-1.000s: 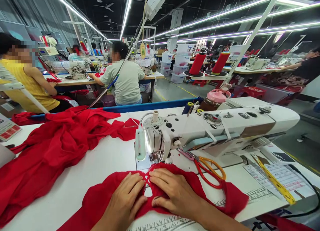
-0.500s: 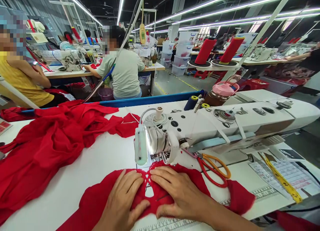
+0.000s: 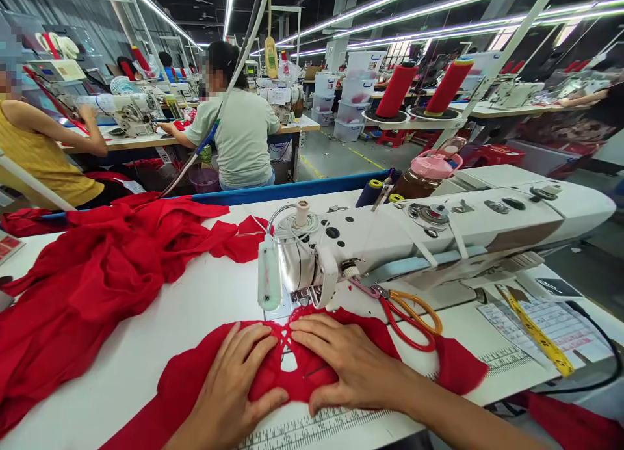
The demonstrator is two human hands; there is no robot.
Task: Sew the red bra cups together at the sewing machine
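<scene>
Both my hands lie on a red garment piece with a scalloped lace edge and a crisscross cutout between them. My left hand rests flat on its left part, fingers stretched toward the sewing machine and thumb out to the side. My right hand presses the right part the same way, its fingertips beside the cutout. Just beyond the fingers stands the needle end of the white sewing machine. The cloth's far edge lies close to the presser foot, whose contact with it I cannot make out.
A heap of red fabric covers the table's left. Scissors with red and orange handles lie right of my hands. A yellow tape measure crosses a paper sheet. Two co-workers sit ahead, one in a pale shirt.
My hands stay flat on the red garment piece with hardly any shift against it. The view has moved slightly. The co-worker in yellow has raised an arm toward their machine.
</scene>
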